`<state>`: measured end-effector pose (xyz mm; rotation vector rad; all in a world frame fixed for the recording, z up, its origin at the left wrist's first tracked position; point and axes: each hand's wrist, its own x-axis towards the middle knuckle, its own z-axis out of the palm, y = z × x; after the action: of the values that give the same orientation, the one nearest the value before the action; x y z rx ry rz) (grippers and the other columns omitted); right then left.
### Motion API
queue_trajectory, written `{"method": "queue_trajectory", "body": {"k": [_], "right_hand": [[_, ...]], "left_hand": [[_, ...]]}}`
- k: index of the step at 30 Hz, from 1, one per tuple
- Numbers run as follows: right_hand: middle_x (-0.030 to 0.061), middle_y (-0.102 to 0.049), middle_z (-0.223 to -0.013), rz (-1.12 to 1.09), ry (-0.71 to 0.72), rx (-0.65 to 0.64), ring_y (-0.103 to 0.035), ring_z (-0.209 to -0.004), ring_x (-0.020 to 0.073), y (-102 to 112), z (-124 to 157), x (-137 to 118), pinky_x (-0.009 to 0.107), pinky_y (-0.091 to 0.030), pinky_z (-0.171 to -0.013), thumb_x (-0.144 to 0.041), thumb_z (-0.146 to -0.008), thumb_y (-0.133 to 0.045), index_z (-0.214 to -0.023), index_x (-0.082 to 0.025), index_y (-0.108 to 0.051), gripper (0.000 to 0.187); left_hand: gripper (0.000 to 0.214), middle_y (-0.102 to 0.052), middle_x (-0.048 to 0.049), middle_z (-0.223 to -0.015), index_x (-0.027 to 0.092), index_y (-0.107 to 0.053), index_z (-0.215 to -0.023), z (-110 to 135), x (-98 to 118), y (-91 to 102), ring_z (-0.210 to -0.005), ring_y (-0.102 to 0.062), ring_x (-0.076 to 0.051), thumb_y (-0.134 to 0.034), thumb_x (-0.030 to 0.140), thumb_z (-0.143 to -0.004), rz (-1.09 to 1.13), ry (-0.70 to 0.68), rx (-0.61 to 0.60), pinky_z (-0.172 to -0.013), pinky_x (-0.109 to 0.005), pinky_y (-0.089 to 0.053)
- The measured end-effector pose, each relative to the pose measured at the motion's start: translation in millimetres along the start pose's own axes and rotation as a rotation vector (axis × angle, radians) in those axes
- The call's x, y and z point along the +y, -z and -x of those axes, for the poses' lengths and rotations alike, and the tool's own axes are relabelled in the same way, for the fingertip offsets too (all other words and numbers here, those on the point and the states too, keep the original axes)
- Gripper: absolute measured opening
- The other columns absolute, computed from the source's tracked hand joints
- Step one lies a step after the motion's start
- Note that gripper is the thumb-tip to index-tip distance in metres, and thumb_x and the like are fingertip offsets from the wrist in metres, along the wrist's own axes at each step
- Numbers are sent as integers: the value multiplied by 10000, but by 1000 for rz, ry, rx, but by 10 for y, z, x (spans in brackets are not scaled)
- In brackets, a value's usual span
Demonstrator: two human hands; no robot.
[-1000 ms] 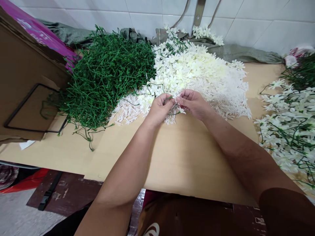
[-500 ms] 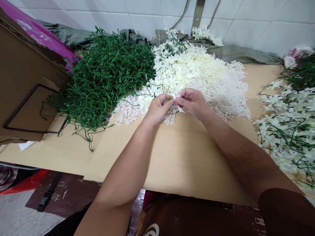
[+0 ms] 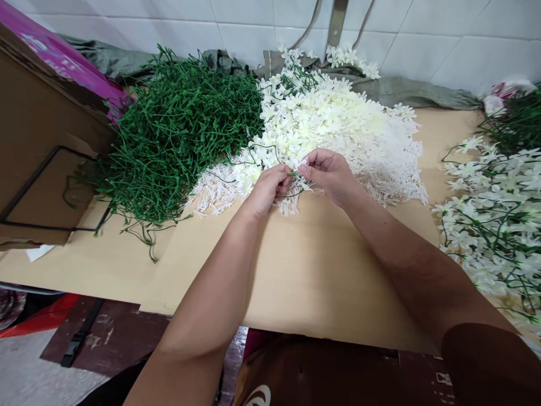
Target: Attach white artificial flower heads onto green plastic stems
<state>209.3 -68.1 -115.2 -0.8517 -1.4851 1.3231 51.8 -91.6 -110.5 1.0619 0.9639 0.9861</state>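
My left hand is closed in a pinch on a green plastic flower stem, whose thin end curves out below the fingers. Close beside it, my right hand pinches a small white artificial flower, mostly hidden by the fingertips. Both hands meet over the front edge of a heap of white artificial flowers with pale yellow centres and thin white stalks. Left of that heap lies a big tangled pile of green plastic stems.
On the right lie white flowers joined to green stems. A cardboard box with a black wire frame stands at the left. Grey-green cloth runs along the tiled wall. Brown board covers the table.
My left hand has turned slightly, its fingers curling further under around the stem. The right hand stays pinched at nearly the same spot. The whole view has shifted slightly.
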Motion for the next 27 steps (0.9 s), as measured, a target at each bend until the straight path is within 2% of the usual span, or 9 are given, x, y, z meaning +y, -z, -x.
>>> {"method": "queue_trajectory", "body": {"k": [5, 9, 13, 19, 27], "right_hand": [[-48, -519, -653, -49, 16, 0, -451, -602, 79, -6, 0, 5, 254, -394, -583, -540, -582, -853, -714, -206, -555, 467], [-45, -538, -655, -53, 31, 41, -462, -608, 81, -8, -1, 10, 259, -393, -596, -543, -551, -867, -691, -204, -553, 483], [-41, -551, -652, -14, 43, 71, -462, -617, 85, -12, 5, 9, 256, -375, -581, -565, -532, -866, -672, -202, -548, 502], [-46, -534, -630, 26, 24, 68, -434, -592, 79, -16, 8, -11, 247, -350, -543, -574, -513, -869, -645, -201, -527, 523], [-32, -538, -645, 39, -3, 79, -462, -637, 99, -17, 35, -60, 261, -393, -586, -598, -523, -853, -635, -208, -523, 523]], "left_hand": [[198, -232, 80, -483, 183, -406, -602, 3, -11, -21, -387, -183, -30, -490, 202, -780, 24, -1, 6, -409, -174, -112], [282, -240, 88, -495, 181, -400, -624, 4, -30, -17, -394, -183, -26, -542, 297, -838, 32, -2, -5, -415, -177, -108], [346, -279, 86, -514, 173, -409, -640, 0, -54, -7, -408, -201, -22, -607, 378, -837, 55, -8, -18, -422, -175, -124], [373, -334, 77, -533, 158, -401, -612, -3, -46, -22, -413, -213, -6, -640, 343, -830, 62, -10, -10, -418, -155, -153], [336, -340, 60, -539, 156, -405, -583, 2, -35, -7, -405, -210, -6, -541, 271, -868, 18, -38, 35, -405, -140, -178]]}}
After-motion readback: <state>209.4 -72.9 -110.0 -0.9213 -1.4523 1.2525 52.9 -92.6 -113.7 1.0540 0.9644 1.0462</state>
